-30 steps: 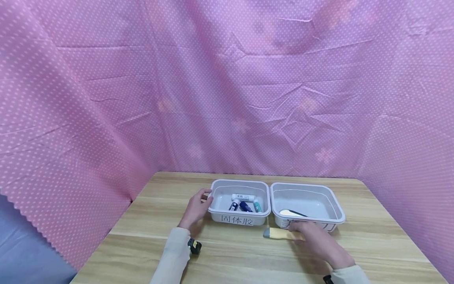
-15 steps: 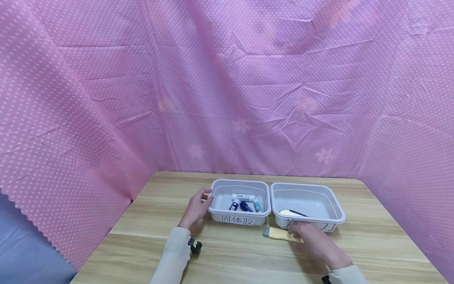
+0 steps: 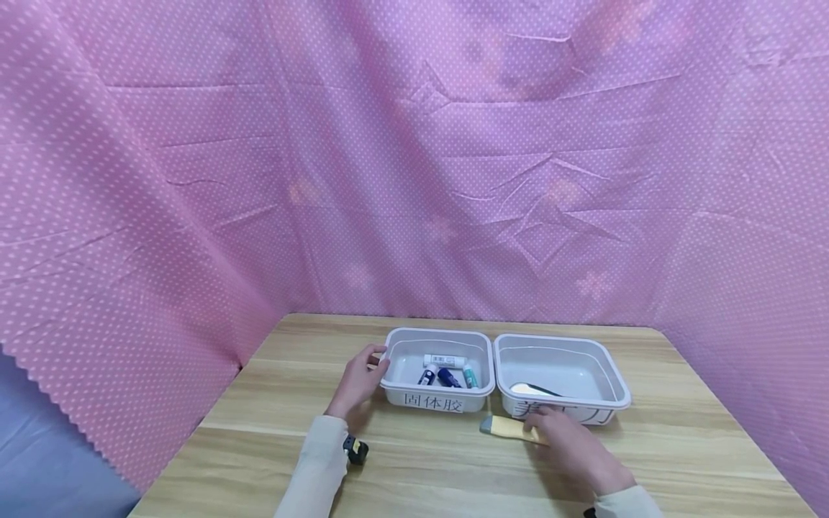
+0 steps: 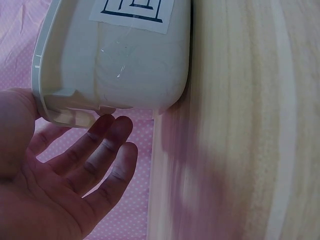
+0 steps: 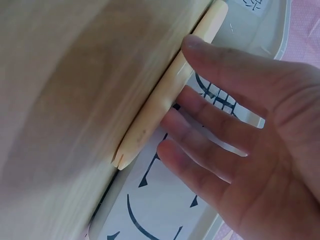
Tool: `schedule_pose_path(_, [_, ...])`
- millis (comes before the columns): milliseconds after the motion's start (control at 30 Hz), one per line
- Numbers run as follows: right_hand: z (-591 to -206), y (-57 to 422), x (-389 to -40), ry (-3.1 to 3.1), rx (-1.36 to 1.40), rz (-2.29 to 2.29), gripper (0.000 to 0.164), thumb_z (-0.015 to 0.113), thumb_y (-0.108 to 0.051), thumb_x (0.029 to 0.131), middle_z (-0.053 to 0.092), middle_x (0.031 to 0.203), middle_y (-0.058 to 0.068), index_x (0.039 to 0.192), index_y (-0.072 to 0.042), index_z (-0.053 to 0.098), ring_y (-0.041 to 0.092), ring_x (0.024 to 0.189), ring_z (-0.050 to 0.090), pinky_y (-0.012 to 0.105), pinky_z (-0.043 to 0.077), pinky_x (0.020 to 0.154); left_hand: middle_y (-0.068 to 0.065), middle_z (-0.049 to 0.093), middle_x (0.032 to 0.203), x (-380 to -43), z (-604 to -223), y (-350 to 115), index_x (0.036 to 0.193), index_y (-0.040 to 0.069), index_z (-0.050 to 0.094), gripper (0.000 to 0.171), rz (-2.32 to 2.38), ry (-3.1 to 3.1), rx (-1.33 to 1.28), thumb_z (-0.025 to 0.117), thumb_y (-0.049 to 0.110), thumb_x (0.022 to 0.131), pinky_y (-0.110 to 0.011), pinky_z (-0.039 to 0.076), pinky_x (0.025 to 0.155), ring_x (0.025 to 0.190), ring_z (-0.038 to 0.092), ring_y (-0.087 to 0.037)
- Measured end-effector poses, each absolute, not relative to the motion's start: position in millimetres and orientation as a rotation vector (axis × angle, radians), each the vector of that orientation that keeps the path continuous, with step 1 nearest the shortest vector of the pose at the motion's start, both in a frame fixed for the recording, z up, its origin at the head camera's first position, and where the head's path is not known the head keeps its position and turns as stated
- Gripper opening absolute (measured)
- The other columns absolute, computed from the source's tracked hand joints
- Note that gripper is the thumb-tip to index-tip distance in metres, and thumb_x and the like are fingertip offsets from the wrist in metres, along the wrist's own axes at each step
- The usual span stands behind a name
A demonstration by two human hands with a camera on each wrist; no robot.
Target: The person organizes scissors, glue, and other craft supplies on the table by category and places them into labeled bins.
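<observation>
My right hand [image 3: 573,442] pinches a yellow utility knife [image 3: 510,427] with a grey end, thumb on its near side. In the right wrist view, the knife's handle [image 5: 155,105] lies along the tabletop, with my fingertips between it and the bin's labelled front. Behind it stands the right white bin [image 3: 562,339], with a dark, slim item [image 3: 542,389] inside. At the outer left side of the left white bin [image 3: 440,332], my left hand [image 3: 356,381] rests its thumb and relaxed fingers against the rim. Several glue sticks [image 3: 444,360] lie inside this bin.
The two bins stand side by side on a wooden table [image 3: 427,460], both with printed labels [image 3: 433,403] in front. Pink dotted cloth [image 3: 453,180] hangs behind the table and at its sides.
My right hand has shifted slightly left and towards me, and the knife's near end has turned a little with it. The left hand and both bins have stayed in place.
</observation>
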State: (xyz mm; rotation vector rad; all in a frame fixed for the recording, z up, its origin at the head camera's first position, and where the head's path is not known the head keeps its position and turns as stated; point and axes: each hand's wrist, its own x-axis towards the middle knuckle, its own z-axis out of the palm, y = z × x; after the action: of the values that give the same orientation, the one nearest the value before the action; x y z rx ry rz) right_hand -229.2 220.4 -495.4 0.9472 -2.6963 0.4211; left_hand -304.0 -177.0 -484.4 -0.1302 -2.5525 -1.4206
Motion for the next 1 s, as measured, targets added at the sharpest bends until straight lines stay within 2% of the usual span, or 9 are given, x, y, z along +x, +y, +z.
schedule_pose_path(200, [-495.9,219.2,-228.5,-2.734,0.909,0.45,0.026,0.084,-0.004,0.074,0.07,0.094,-0.001,0.095,-0.013,0.073,0.018,0.084,0.066,0.036,0.057,0.074,-0.019,0.066,0.112,-304.2,-484.7,-176.5,0.138,0.003,0.058,0.038,-1.423,-2.55,-0.131,0.061,0.016,0.103,-0.037,0.06,0.078,0.09,0.067,-0.025])
schedule_pose_path(433, [-495.7,220.3,-228.7,-2.753,0.938,0.504,0.03,0.082,0.002,0.068,0.068,0.089,-0.005,0.087,-0.017,0.069,0.013,0.08,0.063,0.033,0.055,0.069,-0.019,0.067,0.11,-304.9,-485.4,-176.7,0.137,0.002,0.059,0.037,-1.423,-2.54,-0.132,0.061,0.015,0.102,-0.036,0.06,0.076,0.088,0.067,-0.025])
schedule_pose_path(1000, [-490.6,222.6,-226.8,-2.748,1.004,0.482,0.026,0.084,0.0,0.071,0.067,0.085,-0.007,0.086,-0.016,0.071,0.01,0.078,0.061,0.032,0.054,0.069,-0.019,0.066,0.109,-304.7,-484.6,-176.6,0.137,0.002,0.058,0.038,-1.409,-2.551,-0.142,0.061,0.015,0.102,-0.036,0.06,0.075,0.087,0.067,-0.024])
